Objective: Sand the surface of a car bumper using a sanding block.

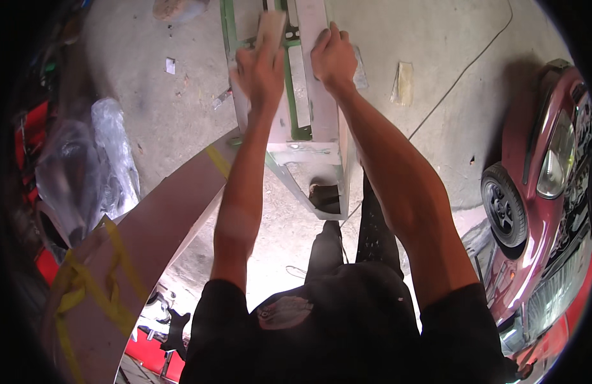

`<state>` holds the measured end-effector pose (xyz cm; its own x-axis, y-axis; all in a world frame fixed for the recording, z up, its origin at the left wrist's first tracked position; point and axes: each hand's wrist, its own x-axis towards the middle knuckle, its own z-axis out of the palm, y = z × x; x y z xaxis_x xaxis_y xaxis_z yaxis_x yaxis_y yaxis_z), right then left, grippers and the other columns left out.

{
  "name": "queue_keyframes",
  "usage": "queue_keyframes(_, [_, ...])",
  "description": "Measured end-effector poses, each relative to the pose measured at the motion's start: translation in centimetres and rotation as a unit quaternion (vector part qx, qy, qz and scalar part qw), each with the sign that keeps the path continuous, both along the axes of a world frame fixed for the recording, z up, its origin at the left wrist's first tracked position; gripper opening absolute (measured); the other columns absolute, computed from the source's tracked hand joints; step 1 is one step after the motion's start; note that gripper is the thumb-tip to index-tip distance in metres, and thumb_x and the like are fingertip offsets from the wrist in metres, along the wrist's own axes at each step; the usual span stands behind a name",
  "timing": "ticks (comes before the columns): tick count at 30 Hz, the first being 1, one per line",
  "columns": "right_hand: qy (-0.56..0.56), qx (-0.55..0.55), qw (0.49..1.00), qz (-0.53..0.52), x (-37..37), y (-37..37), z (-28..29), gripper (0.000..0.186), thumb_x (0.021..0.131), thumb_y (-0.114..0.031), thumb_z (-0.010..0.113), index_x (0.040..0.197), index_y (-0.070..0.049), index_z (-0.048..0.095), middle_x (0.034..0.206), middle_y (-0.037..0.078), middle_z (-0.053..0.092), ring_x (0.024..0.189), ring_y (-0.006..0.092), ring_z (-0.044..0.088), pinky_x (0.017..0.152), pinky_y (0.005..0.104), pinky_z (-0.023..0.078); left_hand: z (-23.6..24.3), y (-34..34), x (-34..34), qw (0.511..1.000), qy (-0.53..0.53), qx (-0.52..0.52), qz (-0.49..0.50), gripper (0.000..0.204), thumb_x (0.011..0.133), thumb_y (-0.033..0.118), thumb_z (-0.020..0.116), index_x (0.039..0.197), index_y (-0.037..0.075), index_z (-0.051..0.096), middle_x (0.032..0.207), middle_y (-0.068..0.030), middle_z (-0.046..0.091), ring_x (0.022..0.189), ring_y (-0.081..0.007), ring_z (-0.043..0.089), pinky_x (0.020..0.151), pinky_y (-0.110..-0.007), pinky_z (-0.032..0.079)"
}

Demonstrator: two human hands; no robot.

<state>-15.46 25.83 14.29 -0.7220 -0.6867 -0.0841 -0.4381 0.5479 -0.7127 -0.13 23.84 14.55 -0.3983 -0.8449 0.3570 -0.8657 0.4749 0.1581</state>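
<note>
On concrete floor: left hand grips sanding block; right hand flat on primed panel.

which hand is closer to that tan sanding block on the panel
Left. The left hand grips the tan block; the right hand rests apart on the grey panel beside it.
</note>
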Motion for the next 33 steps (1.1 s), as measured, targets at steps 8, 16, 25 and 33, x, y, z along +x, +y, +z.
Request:
queue_keyframes(8, [0.010, -0.014, 1.000, -0.010, -0.3, 0.1, -0.6, 0.042, 0.103, -0.029, 0.043, 0.134, -0.003, 0.055, 0.115, 0.024, 0.062, 0.100, 0.0439, 0.065, 0.081, 0.0539, 0.055, -0.8, 8.2, 3.5, 0.995, -0.038, 0.071, 0.065, 0.050, 0.089, 0.034, 0.075, 0.136, 0.021, 0.065, 0.123, -0.0191, 0.057, 0.108, -0.0320, 0.057, 0.084, -0.048, 0.039])
queue_keyframes(16, [0.014, -0.008, 1.000, -0.026, -2.0, 1.4, -2.1, 0.041, 0.103, -0.029, 0.043, 0.132, -0.003, 0.055, 0.116, 0.024, 0.062, 0.099, 0.0442, 0.065, 0.082, 0.0538, 0.055, -1.3, 15.0, 5.6, 0.998, 0.012, 0.049, -0.036, 0.049, 0.089, 0.032, 0.075, 0.136, 0.021, 0.067, 0.111, -0.0153, 0.056, 0.116, -0.0375, 0.053, 0.088, -0.050, 0.040])
queue_keyframes(25, [-0.013, -0.007, 1.000, 0.007, 0.0, -0.4, 0.0, 0.041, 0.103, -0.028, 0.043, 0.133, -0.002, 0.052, 0.117, 0.025, 0.061, 0.102, 0.0444, 0.063, 0.084, 0.0548, 0.054, -0.3, 2.6, 2.5, 0.993, -0.025, 0.109, 0.024, 0.047, 0.093, 0.030, 0.070, 0.137, 0.018, 0.064, 0.126, -0.0230, 0.057, 0.108, -0.0381, 0.057, 0.089, -0.051, 0.044])
queue_keyframes(33, [0.015, -0.033, 0.999, -0.026, 0.5, -0.6, -0.9, 0.043, 0.103, -0.030, 0.041, 0.136, -0.005, 0.055, 0.113, 0.022, 0.064, 0.100, 0.0435, 0.065, 0.083, 0.0539, 0.053, 0.1, 4.0, 3.0, 0.995, 0.004, 0.097, -0.009, 0.046, 0.090, 0.026, 0.073, 0.134, 0.016, 0.066, 0.103, -0.0152, 0.056, 0.101, -0.0352, 0.059, 0.086, -0.048, 0.043])
